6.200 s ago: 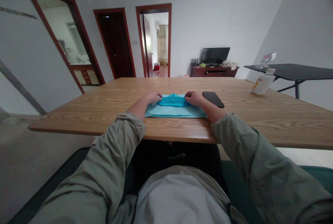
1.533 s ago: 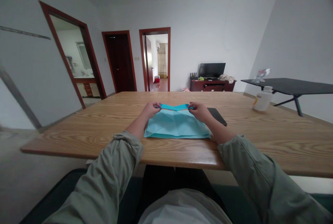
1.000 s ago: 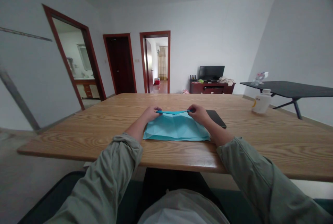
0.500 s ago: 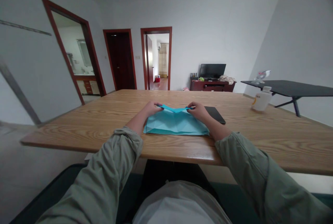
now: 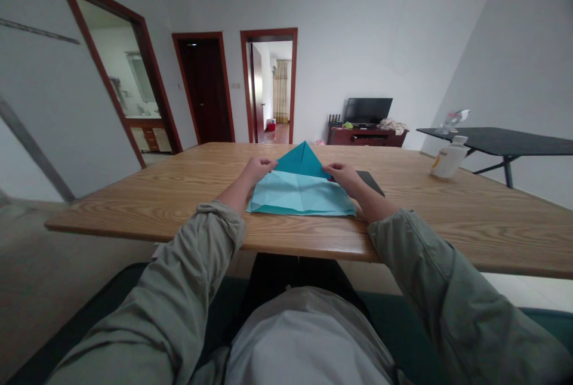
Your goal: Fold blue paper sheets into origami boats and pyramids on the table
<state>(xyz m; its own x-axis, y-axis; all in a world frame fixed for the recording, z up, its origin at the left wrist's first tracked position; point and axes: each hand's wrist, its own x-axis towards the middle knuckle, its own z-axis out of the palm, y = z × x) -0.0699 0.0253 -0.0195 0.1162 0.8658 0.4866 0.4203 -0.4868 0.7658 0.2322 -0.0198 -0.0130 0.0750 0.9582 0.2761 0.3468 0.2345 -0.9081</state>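
Note:
A folded sheet of blue paper (image 5: 299, 193) rests on the wooden table in front of me, its lower part pale with visible creases. At its far side a darker blue triangular flap stands up, point at the top. My left hand (image 5: 259, 169) pinches the flap's left corner between thumb and fingers. At the opposite corner, my right hand (image 5: 341, 175) grips the paper the same way. Behind my right hand lies a flat black object (image 5: 371, 182), partly hidden by that hand and wrist.
The wooden table (image 5: 179, 194) spreads wide to both sides. A white bottle (image 5: 449, 158) stands on its right part. Beyond are a black table (image 5: 505, 141) with a clear plastic item on it, a television (image 5: 368, 111) on a dark red cabinet, and several doorways.
The flap, earlier tipped toward me with its point down, now stands with its point up. Both hands keep hold of its corners. My view has tilted slightly downward.

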